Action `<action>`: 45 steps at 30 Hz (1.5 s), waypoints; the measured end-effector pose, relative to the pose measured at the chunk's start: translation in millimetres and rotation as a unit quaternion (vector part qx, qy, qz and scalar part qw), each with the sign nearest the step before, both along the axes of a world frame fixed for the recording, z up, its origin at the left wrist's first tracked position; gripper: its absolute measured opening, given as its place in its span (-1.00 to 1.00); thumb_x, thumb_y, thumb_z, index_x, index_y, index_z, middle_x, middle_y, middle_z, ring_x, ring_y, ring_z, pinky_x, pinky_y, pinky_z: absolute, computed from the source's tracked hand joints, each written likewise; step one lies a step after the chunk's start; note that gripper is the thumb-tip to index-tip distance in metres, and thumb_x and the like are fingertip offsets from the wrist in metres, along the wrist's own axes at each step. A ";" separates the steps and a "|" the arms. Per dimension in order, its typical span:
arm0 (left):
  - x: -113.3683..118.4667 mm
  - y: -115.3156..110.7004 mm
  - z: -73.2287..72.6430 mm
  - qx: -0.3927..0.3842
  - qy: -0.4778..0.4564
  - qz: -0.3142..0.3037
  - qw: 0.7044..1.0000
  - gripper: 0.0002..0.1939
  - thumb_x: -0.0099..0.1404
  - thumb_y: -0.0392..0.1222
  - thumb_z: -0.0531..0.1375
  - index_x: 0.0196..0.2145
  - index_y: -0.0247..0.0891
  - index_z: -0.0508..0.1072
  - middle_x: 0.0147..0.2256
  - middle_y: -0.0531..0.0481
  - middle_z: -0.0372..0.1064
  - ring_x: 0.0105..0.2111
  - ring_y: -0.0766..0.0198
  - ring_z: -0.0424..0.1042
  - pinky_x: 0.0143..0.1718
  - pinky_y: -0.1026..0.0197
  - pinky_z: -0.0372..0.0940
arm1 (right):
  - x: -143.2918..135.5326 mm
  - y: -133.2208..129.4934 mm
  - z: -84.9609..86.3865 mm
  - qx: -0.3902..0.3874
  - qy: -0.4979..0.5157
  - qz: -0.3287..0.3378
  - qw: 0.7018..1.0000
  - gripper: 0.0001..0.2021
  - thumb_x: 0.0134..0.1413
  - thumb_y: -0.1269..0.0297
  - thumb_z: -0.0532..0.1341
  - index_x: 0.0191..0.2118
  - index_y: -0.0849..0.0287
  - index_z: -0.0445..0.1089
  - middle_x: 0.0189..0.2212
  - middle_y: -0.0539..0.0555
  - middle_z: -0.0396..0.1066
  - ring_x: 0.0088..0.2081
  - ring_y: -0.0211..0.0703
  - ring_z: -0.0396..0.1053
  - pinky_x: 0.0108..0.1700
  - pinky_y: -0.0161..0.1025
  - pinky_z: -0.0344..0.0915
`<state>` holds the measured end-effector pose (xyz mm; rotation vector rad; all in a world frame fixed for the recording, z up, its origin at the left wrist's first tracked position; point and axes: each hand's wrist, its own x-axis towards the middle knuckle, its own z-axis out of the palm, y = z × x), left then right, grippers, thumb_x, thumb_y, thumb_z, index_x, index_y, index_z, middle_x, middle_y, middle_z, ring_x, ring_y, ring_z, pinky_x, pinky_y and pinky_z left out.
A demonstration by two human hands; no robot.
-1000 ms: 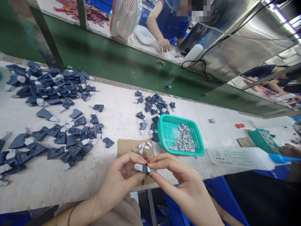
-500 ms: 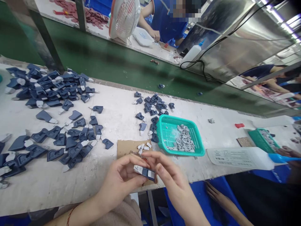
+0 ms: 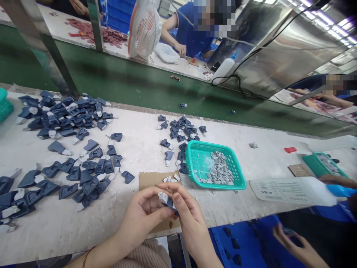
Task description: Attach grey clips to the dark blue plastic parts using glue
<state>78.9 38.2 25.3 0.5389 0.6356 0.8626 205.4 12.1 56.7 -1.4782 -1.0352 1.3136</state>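
Between my two hands is a small dark blue plastic part with light grey end pieces (image 3: pixel 163 198), held above the table's front edge. My left hand (image 3: pixel 145 212) grips it from the left, thumb below and fingers curled behind. My right hand (image 3: pixel 187 212) pinches its right end, with the thumb pressed on top and covering much of it. Just beyond my fingers lies a brown cardboard piece (image 3: pixel 147 179) with several small light grey pieces (image 3: pixel 171 178) on it. A green basket (image 3: pixel 192 184) holding many grey pieces (image 3: pixel 221 169) stands to the right.
A large heap of blue parts (image 3: pixel 67 111) covers the left of the table, with a smaller cluster (image 3: pixel 181 126) behind the cardboard. A white bottle (image 3: pixel 292 190) lies at right, near a co-worker's hand (image 3: pixel 292 242). A green belt (image 3: pixel 125 82) runs beyond the table; another person (image 3: pixel 189 33) sits across.
My right thumb and fingers have closed onto the part's right end, covering the grey piece there. The co-worker's hand at lower right has lifted and moved right. The view has shifted slightly.
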 end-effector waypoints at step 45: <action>-12.1 341.2 -3.6 0.438 0.736 0.067 0.512 -0.61 0.29 -0.11 0.11 -0.08 -0.47 0.49 0.21 -0.38 0.20 0.25 -0.32 -0.03 0.23 -0.17 -0.04 | 182.3 70.5 -9.8 -0.018 -0.428 0.083 0.900 -0.81 0.08 0.25 0.18 -0.38 0.08 0.57 -0.30 0.09 0.60 -0.24 0.02 0.54 -0.20 -0.09 0.50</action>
